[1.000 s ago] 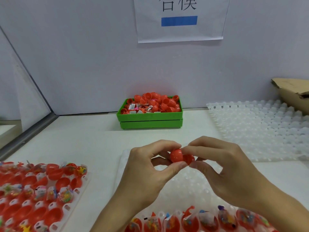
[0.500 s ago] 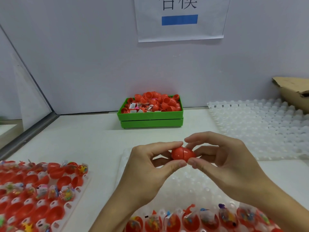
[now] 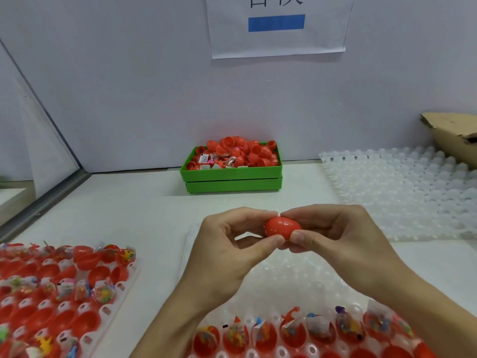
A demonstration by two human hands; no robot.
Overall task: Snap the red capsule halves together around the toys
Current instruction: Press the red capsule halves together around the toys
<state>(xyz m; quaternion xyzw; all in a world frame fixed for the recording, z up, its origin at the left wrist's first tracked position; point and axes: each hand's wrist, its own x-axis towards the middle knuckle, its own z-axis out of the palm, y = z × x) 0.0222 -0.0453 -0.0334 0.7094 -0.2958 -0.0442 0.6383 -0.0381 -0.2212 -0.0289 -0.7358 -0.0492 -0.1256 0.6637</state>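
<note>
A red capsule [image 3: 281, 226] lies sideways between both hands above the table, its two halves joined with a seam showing at the middle. My left hand [image 3: 232, 244] pinches its left half between thumb and forefinger. My right hand [image 3: 343, 236] pinches the right half the same way. Directly below, a clear tray [image 3: 284, 280] holds a row of red capsule halves with bagged toys [image 3: 291, 330] along its near edge.
A second tray [image 3: 64, 288] of red halves and bagged toys lies at the left. A green bin [image 3: 232, 174] heaped with red halves stands at the back wall. Stacked clear trays [image 3: 402, 195] lie at the right, with a cardboard box [image 3: 454, 135] behind them.
The two halves were apart and skewed a second ago; both hands have pressed them together into one whole capsule. The hands have shifted slightly upward.
</note>
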